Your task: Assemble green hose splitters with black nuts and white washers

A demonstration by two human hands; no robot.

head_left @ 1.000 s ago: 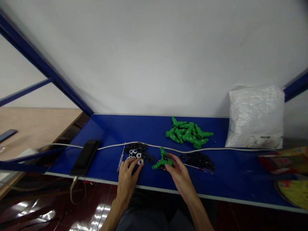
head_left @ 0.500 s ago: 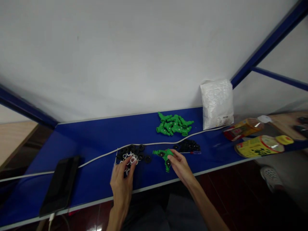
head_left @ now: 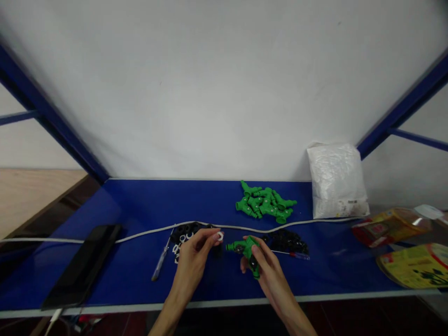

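Between thumb and fingertips, my left hand pinches a small white ring. My right hand is wrapped round a green Y-shaped hose connector with black knobs, one threaded end pointing left toward the ring. Ring and connector are a short gap apart. Behind my left hand lie loose white rings and black rings, partly hidden by it. A heap of green connectors sits farther back. Small black parts are piled right of my right hand.
A white cable crosses the blue table. One screwdriver lies at left, another at right. A black tablet-like device is at far left. A white plastic package and two bottles are at right.
My left hand has lifted from the pile and moved right with a white ring, close to the connector. My right hand has turned the connector somewhat. The camera view has shifted.
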